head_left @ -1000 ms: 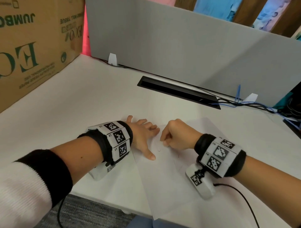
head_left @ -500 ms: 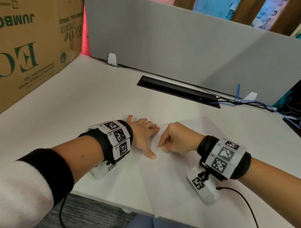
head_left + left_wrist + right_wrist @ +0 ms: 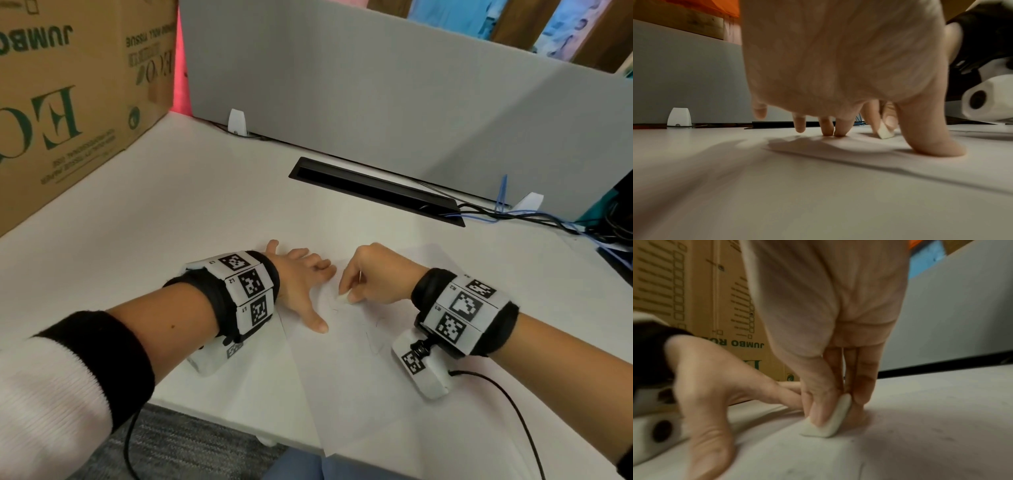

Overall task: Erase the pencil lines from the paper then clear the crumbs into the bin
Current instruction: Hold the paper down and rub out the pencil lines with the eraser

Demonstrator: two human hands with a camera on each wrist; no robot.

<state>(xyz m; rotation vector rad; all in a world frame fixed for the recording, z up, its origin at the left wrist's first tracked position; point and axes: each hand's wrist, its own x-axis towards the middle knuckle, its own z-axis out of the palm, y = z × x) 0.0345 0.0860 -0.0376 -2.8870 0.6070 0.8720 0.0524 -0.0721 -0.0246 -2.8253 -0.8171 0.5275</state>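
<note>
A white sheet of paper (image 3: 346, 387) lies on the white desk, turned at an angle, with faint pencil lines (image 3: 371, 339) near its middle. My left hand (image 3: 301, 284) lies spread flat, thumb and fingertips pressing the sheet's left part (image 3: 859, 154). My right hand (image 3: 373, 277) pinches a small white eraser (image 3: 342, 297) between thumb and fingers, its lower edge on the paper. The right wrist view shows the eraser (image 3: 830, 418) tilted under the thumb, and the left wrist view shows the eraser (image 3: 885, 132) beyond my thumb. No bin is in view.
A large cardboard box (image 3: 68, 102) stands at the left. A grey divider panel (image 3: 376, 102) closes off the back, with a black cable slot (image 3: 373, 190) in the desk before it and cables (image 3: 548, 219) at the right. The desk's near edge (image 3: 212, 416) runs just below my wrists.
My right hand has shifted slightly right and back across the paper with the eraser, whose tip now shows below the fingers. The left hand has stayed put.
</note>
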